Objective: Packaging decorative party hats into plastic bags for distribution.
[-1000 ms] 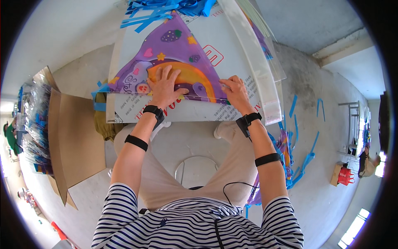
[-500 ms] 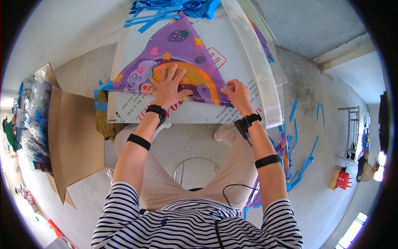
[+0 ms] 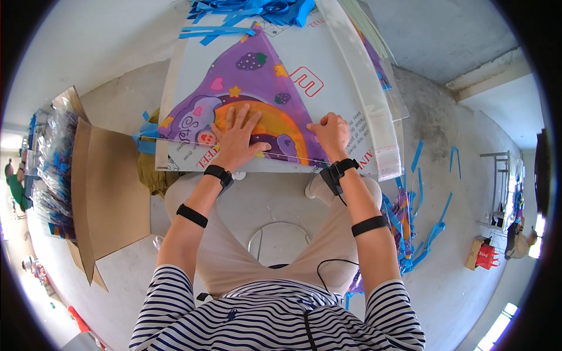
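A purple triangular kite (image 3: 250, 82), printed with stars, berries and an orange arc, lies flat on a white printed board (image 3: 339, 52). Its point faces away from me. My left hand (image 3: 237, 131) rests on the orange part with fingers spread and palm down. At the kite's right edge, my right hand (image 3: 331, 133) is closed, thumb and forefinger together against the edge; what lies between them is too small to make out. A thin pale line runs along the kite's lower edge beneath both hands.
Blue ribbons (image 3: 252, 11) are heaped at the board's far end. A stack of clear plastic sleeves (image 3: 386, 158) lines its right side. An open cardboard box (image 3: 111, 193) stands at left, beside clear-wrapped packs (image 3: 55, 181). More blue strips (image 3: 433, 234) lie on the floor at right.
My right hand has shifted a little left, its fingertips now at the kite's edge. The kite's lower edge and my left hand sit slightly nearer to me.
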A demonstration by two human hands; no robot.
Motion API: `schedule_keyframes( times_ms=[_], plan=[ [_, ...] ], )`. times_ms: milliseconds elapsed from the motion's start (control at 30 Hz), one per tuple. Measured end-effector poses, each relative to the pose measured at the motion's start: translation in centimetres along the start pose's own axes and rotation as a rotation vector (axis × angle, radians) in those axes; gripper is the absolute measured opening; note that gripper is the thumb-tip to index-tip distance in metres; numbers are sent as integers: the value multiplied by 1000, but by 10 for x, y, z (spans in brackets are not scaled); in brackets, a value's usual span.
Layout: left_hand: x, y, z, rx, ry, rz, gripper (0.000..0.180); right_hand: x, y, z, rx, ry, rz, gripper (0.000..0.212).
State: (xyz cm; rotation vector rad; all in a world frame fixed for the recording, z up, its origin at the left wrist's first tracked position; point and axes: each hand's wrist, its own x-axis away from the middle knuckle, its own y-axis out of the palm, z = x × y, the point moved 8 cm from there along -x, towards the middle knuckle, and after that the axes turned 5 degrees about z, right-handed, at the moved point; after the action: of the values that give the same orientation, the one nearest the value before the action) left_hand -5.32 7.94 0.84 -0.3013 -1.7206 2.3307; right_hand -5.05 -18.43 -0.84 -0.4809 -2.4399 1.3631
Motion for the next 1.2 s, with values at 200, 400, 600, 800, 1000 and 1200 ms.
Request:
schedule_keyframes(
  times_ms=[200, 400, 600, 800, 1000, 1200],
  plan=[
    [-2, 1, -4, 31, 14, 28, 89, 0, 1, -13, 95, -59, 9, 32],
    [-8, -2, 8, 12, 35, 68, 89, -7, 6, -9, 120, -96, 34, 30],
    [-2, -2, 6, 6, 15, 26, 92, -9, 6, -13, 52, -58, -62, 33],
    [7, -1, 9, 17, -1, 13, 92, -9, 14, -16, 116, -49, -83, 37],
    [9, 2, 5, 32, 23, 72, 92, -12, 18, -19, -173, -72, -140, 34],
    [9, 1, 4, 52, -3, 39, 91, -6, 14, -9, -115, 32, -229, 29]
  ],
)
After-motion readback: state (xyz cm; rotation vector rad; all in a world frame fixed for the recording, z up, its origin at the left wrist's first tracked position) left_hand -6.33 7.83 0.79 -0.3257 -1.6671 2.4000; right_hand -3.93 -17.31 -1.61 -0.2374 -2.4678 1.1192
